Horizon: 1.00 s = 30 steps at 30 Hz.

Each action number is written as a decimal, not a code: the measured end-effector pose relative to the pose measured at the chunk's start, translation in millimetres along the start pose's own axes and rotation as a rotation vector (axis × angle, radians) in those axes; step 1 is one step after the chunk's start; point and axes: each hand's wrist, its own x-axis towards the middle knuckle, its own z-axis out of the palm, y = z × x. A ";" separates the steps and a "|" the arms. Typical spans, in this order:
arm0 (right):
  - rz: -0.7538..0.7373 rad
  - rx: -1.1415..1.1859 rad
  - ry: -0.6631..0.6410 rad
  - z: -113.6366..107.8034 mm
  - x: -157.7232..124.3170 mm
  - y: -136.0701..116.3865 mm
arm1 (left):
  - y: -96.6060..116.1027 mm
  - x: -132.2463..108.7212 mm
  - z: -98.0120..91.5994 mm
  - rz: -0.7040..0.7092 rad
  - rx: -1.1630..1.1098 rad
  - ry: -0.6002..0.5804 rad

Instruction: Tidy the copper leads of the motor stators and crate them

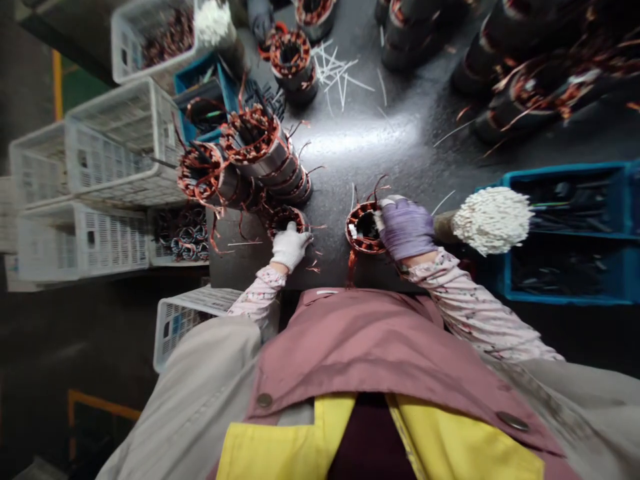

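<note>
Copper-wound stator [357,244] against right-hand fingers [395,215]

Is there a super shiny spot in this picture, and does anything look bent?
In the head view, bright glare shines on the dark workbench; the white plastic crates look stretched and bent near the left edge, and the beige sleeve looks huge at the bottom.

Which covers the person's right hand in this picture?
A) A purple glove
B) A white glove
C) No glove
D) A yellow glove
A: the right hand wears a purple glove as it touches the copper-wound stator.
</note>
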 end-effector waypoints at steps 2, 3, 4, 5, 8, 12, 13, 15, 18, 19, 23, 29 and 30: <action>-0.009 0.082 0.026 3.5 3.8 4.5 | 4.5 2.4 1.9 -0.005 0.003 -0.011; -0.001 0.143 0.039 5.6 7.0 7.1 | 5.4 2.0 2.2 -0.003 0.007 -0.015; 0.017 0.227 0.047 7.6 10.8 10.0 | 5.1 -0.2 1.6 0.002 0.013 -0.014; 0.048 0.336 0.050 9.7 14.7 13.1 | 3.9 -4.2 -0.2 0.009 0.020 -0.003; 0.177 0.750 0.043 15.1 20.4 24.8 | 0.6 -21.6 -14.2 0.053 -0.002 0.172; 0.163 0.932 0.214 17.9 -1.8 40.5 | 27.4 -27.3 -50.2 0.334 -0.171 0.505; 0.102 0.869 0.254 17.6 -11.8 42.5 | 41.7 -22.5 -60.1 0.432 -0.170 0.522; -0.046 0.691 0.258 16.9 -32.6 42.7 | 74.9 -8.4 -78.1 0.591 -0.059 0.455; -0.208 0.431 0.155 18.8 -55.6 35.8 | 119.6 11.4 -97.5 0.704 0.193 0.238; -0.233 0.369 0.126 20.2 -59.5 32.7 | 129.7 16.0 -101.8 0.711 0.243 0.174; -0.243 0.312 0.077 25.6 -59.4 22.2 | 140.3 31.0 -115.6 0.594 0.235 0.003; -0.146 0.490 -0.015 20.1 -49.6 14.6 | 115.2 55.3 -138.2 0.565 -0.229 -0.389; -0.141 0.510 -0.026 17.5 -49.4 13.7 | 113.6 57.5 -141.5 0.546 -0.255 -0.403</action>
